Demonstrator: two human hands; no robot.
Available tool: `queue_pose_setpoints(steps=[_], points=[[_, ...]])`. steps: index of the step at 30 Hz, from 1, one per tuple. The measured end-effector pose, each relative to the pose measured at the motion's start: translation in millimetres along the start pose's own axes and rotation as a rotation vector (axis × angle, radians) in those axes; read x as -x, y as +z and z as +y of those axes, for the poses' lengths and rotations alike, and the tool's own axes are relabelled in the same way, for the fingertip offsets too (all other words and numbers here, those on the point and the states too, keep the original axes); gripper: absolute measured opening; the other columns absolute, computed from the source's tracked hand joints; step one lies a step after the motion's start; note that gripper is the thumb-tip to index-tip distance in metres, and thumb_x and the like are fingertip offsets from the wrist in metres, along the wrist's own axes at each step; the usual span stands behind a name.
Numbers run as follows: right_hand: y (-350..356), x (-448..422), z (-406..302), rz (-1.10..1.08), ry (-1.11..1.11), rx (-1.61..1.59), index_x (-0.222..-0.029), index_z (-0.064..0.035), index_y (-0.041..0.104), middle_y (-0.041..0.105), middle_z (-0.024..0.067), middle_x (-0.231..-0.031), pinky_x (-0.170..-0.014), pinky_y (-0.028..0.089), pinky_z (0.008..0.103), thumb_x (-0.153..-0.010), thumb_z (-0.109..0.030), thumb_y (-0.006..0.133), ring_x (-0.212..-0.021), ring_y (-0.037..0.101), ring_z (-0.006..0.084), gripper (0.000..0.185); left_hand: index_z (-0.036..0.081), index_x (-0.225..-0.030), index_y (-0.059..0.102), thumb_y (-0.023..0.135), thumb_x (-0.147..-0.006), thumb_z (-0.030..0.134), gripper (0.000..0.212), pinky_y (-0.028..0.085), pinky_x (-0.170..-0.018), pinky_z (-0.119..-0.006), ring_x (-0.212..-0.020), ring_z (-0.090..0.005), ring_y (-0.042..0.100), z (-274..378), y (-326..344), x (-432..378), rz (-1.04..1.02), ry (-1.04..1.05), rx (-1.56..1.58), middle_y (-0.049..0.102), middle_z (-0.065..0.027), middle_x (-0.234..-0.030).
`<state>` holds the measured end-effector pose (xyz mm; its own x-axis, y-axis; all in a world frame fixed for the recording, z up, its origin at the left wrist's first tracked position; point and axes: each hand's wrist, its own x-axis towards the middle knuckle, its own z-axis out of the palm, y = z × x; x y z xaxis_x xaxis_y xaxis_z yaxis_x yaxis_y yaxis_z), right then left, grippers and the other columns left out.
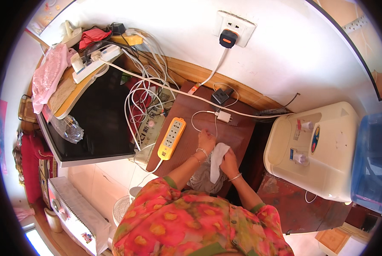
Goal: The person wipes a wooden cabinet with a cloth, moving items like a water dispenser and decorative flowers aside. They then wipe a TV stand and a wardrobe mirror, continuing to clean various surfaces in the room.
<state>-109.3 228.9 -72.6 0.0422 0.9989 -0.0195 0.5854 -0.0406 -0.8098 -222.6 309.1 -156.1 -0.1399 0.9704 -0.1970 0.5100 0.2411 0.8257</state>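
On a brown wooden surface (191, 105), my left hand (207, 140) has its fingers closed on a thin white cable (192, 120), which loops up to a white plug-in charger (224, 116). My right hand (229, 163) grips a white cloth (218, 160) that hangs down beside it. Beneath the cloth lies a crumpled grey cloth (200, 177), partly covered by it. A yellow power strip (171, 138) rests to the left of my hands. Behind the charger is a black plug adapter (220, 96).
A black glass-topped stand (94, 112) with tangled white cables (143, 92) is at the left. A cream water dispenser (331, 150) stands at the right. A wall socket (237, 27) holds a black plug, and a long white cord crosses the wooden surface.
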Motion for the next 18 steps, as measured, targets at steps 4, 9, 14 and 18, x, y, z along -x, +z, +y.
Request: queue_pose_setpoints(steps=[4, 9, 14, 18], points=[[-9, 24, 0, -0.013, 0.033, -0.104, -0.107, 0.0027, 0.059, 0.060, 0.0227, -0.108, -0.085, 0.047, 0.0407, -0.083, -0.005, 0.056, -0.099, 0.058, 0.0406, 0.026, -0.006, -0.118, 0.054, 0.063, -0.079, 0.020, 0.047, 0.049, -0.081, -0.034, -0.092, -0.0245, 0.062, 31, 22, 1, -0.213, -0.120, 0.179, 0.064, -0.0149, -0.100], [-6, 63, -10, -0.165, -0.032, 0.026, -0.109, 0.0023, 0.059, 0.060, 0.0238, -0.106, -0.087, 0.046, 0.0423, -0.083, -0.013, 0.058, -0.098, 0.057, 0.0412, 0.030, -0.005, -0.115, 0.057, 0.064, -0.081, 0.020, 0.043, 0.049, -0.083, -0.032, -0.097, -0.0227, 0.062, 90, 46, 26, -0.766, -0.335, 0.553, 0.064, -0.0180, -0.105], [-3, 75, -24, -0.181, -0.313, 0.346, -0.110, -0.0008, 0.060, 0.057, 0.0184, -0.112, -0.092, 0.043, 0.0440, -0.079, -0.019, 0.063, -0.111, 0.050, 0.0354, 0.036, 0.000, -0.111, 0.061, 0.064, -0.084, 0.023, 0.035, 0.050, -0.079, -0.032, -0.094, -0.0194, 0.062, 96, 37, 33, -0.836, 0.163, 0.247, 0.066, -0.0140, -0.103], [-8, 67, -8, -0.359, -0.172, 0.284, -0.109, -0.0029, 0.059, 0.054, 0.0163, -0.115, -0.093, 0.041, 0.0450, -0.079, -0.016, 0.064, -0.108, 0.050, 0.0348, 0.033, 0.002, -0.109, 0.057, 0.059, -0.084, 0.017, 0.030, 0.048, -0.081, -0.043, -0.090, -0.0360, 0.061, 90, -39, 26, -0.308, 0.350, 0.135, 0.063, -0.0180, -0.099]])
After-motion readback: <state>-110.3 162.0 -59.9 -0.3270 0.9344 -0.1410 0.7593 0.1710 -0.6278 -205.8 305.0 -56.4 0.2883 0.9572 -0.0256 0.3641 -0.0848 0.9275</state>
